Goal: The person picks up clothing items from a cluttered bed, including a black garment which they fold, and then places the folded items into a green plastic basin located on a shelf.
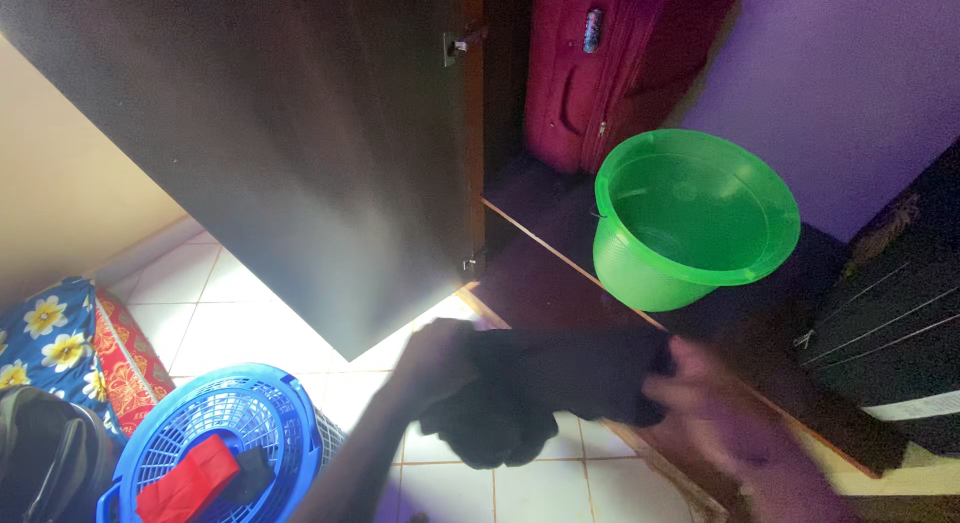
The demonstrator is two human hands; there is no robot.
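Two hands: our left hand [435,358] and right hand [705,398] each clench a black cloth [560,378]; looks soft, light, floppy, so grip edges w/ both.

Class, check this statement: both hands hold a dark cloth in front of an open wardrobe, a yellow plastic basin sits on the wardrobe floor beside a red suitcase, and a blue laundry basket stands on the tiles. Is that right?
Not quite. The plastic basin is green, not yellow, as the head view shows. The rest stands: the left hand and right hand hold the dark cloth, the basin sits beside the red suitcase, and the blue laundry basket stands on the tiles.
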